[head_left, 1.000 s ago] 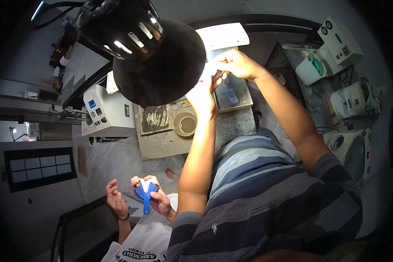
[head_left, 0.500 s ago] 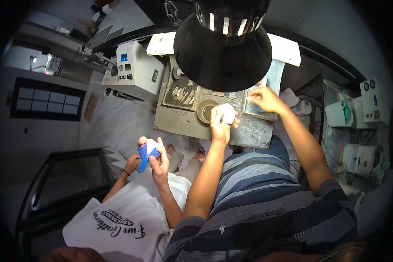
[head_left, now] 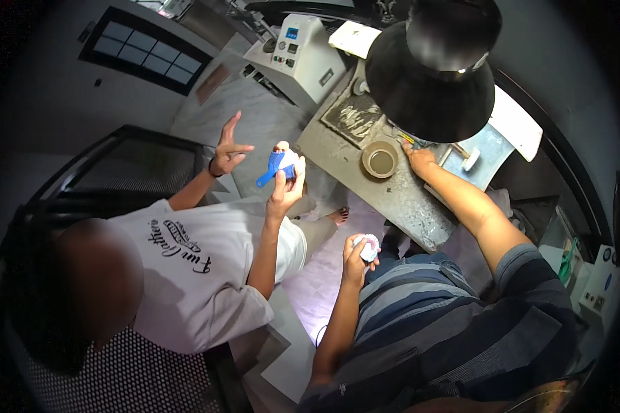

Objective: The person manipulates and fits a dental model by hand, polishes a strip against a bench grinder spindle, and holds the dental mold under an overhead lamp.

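My left hand (head_left: 355,261) is closed around a white dental cast (head_left: 369,248) with a pinkish, horseshoe-shaped arch, held low in front of my striped shirt. My right hand (head_left: 420,160) reaches down to the worktable, fingers drawn together at a slim yellow-and-red tool (head_left: 407,138); its grip is partly hidden. Left of that hand stands a round tan bowl (head_left: 379,160). To my left, a co-worker's hand (head_left: 284,195) holds up a blue dental impression tray (head_left: 276,168) with a pale cast in it. The co-worker's other hand (head_left: 230,153) is raised with fingers spread.
A black lamp shade (head_left: 430,82) hangs over the stained worktable (head_left: 337,148). On the table lie a dark, smeared tray (head_left: 353,117) and a white-headed, mallet-like tool (head_left: 470,160). A white machine (head_left: 303,58) with a control panel stands behind. Black mesh seating (head_left: 131,365) is at left.
The view has turned left. My left hand has lowered the cast from over the table toward my body. My right hand has come down to the tool. The co-worker's other hand has left the blue tray.
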